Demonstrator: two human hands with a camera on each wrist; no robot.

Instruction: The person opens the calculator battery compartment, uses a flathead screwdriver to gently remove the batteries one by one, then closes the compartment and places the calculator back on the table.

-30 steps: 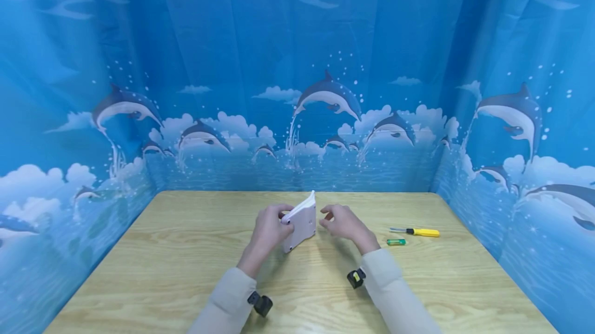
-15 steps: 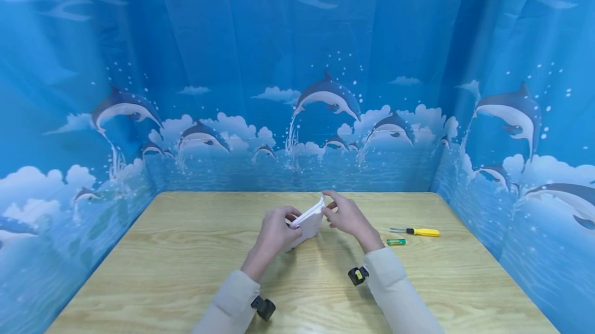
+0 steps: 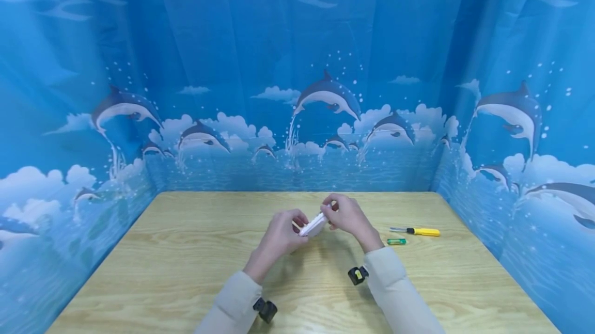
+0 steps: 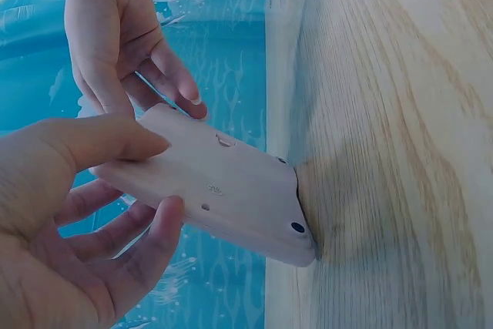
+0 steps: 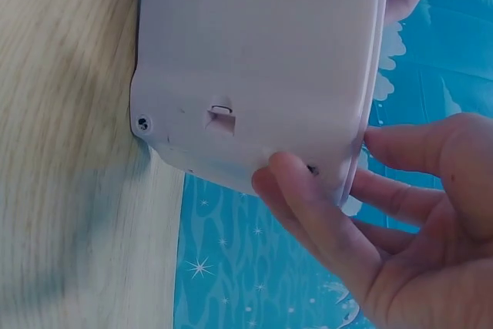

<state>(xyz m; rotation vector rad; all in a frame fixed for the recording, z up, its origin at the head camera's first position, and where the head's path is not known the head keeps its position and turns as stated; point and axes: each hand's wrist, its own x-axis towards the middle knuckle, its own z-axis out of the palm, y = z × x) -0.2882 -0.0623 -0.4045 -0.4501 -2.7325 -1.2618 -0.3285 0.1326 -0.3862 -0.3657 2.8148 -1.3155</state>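
A pale pinkish-white calculator (image 3: 314,224) stands tilted on edge between both hands, its lower edge close over the wooden table. The left wrist view shows its back (image 4: 223,190), with a latch slot and dark round feet. My left hand (image 3: 281,233) grips its near left end, thumb on one face and fingers on the other. At the far right corner, my right hand (image 3: 347,216) pinches the edge. In the right wrist view the right fingertips (image 5: 286,171) press on the back beside a small hole, near the latch slot. The key side faces away from both wrist cameras.
On the right of the table (image 3: 186,272) lie a yellow-handled screwdriver (image 3: 424,232) and a green battery (image 3: 396,241) just in front of it. A blue dolphin-print curtain (image 3: 288,40) encloses the table's back and sides.
The right hand has come to the calculator's far corner and taken hold of it. The calculator has tipped, so its edge now faces the head camera, and the left hand has shifted slightly right.
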